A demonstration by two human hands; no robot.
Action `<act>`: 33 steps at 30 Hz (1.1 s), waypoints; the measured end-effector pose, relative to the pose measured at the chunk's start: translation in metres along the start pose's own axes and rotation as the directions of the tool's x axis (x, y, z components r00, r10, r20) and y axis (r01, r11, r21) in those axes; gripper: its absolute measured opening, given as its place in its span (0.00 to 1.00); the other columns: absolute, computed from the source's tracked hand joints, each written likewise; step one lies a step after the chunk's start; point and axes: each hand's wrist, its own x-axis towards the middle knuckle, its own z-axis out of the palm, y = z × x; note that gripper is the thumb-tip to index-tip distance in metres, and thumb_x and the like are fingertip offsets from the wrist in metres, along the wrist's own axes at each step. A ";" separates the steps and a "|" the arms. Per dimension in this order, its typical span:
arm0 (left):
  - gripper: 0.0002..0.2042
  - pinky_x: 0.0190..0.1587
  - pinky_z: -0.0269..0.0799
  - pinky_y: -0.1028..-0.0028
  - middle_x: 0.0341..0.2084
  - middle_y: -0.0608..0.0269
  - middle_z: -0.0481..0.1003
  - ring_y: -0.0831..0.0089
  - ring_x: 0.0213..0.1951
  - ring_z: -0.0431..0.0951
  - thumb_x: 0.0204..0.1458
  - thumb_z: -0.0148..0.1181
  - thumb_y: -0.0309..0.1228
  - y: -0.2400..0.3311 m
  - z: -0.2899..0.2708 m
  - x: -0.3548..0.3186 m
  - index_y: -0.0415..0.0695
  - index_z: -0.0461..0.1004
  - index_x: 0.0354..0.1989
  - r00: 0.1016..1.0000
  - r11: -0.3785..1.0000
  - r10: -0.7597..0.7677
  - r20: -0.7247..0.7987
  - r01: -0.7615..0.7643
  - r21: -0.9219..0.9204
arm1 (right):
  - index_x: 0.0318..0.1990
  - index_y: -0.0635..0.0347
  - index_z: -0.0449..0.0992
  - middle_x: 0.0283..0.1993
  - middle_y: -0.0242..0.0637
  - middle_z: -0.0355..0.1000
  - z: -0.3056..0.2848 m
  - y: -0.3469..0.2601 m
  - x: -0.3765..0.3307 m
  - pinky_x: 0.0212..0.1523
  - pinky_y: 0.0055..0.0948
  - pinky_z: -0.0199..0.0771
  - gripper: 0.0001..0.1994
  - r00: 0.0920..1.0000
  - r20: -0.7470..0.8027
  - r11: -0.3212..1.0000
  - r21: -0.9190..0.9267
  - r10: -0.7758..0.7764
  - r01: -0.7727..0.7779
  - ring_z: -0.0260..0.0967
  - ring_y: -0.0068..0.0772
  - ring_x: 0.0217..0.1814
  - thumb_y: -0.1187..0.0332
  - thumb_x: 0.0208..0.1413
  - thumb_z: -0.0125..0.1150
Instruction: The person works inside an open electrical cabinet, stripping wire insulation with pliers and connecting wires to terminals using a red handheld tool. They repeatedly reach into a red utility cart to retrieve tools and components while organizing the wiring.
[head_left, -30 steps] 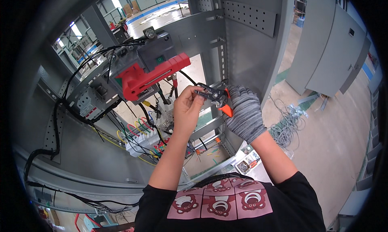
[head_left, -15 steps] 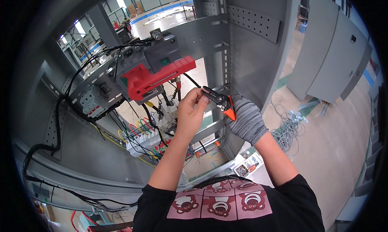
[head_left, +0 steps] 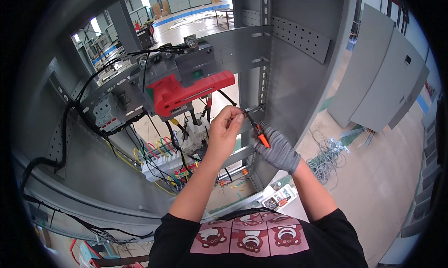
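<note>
My bare left hand (head_left: pixel 224 132) is closed, thumb against fingertips, at the end of a black cable (head_left: pixel 227 97) that runs down from behind the red switch handle (head_left: pixel 193 93). In my right hand (head_left: pixel 278 150), which wears a grey knitted glove, is a pair of wire strippers (head_left: pixel 263 138) with orange grips and dark jaws. The strippers are seen edge-on, their jaws pointing up and left to the left fingertips. Whether the jaws touch the cable is too small to tell.
The grey cabinet frame (head_left: pixel 298 76) surrounds my hands. Circuit breakers (head_left: pixel 109 113) sit at left, with a white terminal row (head_left: pixel 161 165) and coloured wires lower down. A white parts tray (head_left: pixel 280 198) is near my body. Coiled grey wire (head_left: pixel 324 163) lies on the floor at right.
The wire strippers have turned from showing their flat side to edge-on, and the gloved right hand has rolled with them. The left hand stays at the jaws. The view has shifted slightly.
</note>
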 end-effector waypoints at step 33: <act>0.14 0.45 0.71 0.67 0.41 0.60 0.74 0.60 0.44 0.73 0.45 0.55 0.17 0.030 -0.093 -0.029 0.40 0.73 0.42 0.903 0.365 0.064 0.425 -0.418 0.832 | 0.56 0.65 0.66 0.34 0.34 0.67 0.029 0.011 -0.036 0.38 0.26 0.70 0.21 0.993 -0.028 0.965 0.232 -0.119 0.122 0.64 0.24 0.34 0.73 0.53 0.56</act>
